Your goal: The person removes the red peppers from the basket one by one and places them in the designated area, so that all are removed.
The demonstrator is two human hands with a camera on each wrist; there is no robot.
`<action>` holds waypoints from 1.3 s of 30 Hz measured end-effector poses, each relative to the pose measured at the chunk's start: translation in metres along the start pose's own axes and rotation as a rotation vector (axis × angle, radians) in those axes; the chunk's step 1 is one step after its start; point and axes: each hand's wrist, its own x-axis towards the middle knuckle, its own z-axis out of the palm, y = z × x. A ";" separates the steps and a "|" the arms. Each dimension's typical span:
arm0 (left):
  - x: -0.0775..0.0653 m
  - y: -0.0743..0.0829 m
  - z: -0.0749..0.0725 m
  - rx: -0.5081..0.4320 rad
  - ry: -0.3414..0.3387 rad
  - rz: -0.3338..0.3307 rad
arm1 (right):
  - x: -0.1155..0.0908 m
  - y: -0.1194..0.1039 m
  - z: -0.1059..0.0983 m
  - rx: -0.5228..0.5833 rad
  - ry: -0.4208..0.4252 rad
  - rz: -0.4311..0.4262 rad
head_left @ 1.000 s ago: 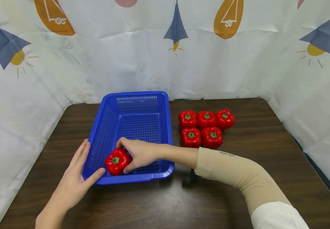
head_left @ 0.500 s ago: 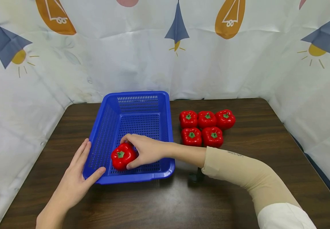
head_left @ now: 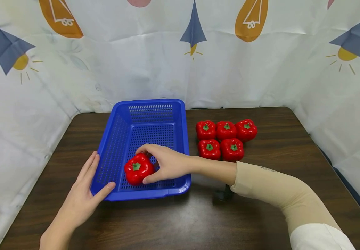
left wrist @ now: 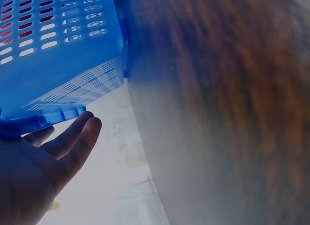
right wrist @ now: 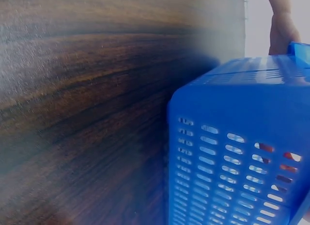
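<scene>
My right hand (head_left: 167,164) reaches over the blue plastic basket (head_left: 187,149) and holds a red bell pepper (head_left: 138,170) with a green stem. The thumb lies at its near side and the fingers at its far side, with a gap at the palm. The pepper is in the basket's near part; whether it touches the bottom I cannot tell. My left hand (head_left: 80,198) rests against the basket's left rim, fingers straight and thumb over the near corner. In the left wrist view, the left hand's fingers (left wrist: 80,142) lie along the rim. Basket walls hide the right hand's grip in the right wrist view.
Several red bell peppers (head_left: 226,130) stand in two rows on the dark wooden table (head_left: 180,225), right of the basket. A white printed cloth (head_left: 155,69) hangs behind the table and at its sides. A small dark object (head_left: 225,193) shows below the right forearm.
The right hand and the bell pepper it holds have shifted right and slightly away from the near-left corner of the basket. The left hand and the basket have stayed in place.
</scene>
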 end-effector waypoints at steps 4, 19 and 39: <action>0.000 0.000 0.000 -0.002 0.002 0.003 | -0.007 -0.003 0.000 0.043 0.026 -0.015; 0.000 0.001 0.000 -0.009 -0.004 0.006 | -0.032 -0.009 -0.011 0.163 0.089 -0.047; -0.001 0.002 -0.001 -0.008 -0.016 -0.004 | -0.078 -0.017 -0.048 0.216 0.204 -0.024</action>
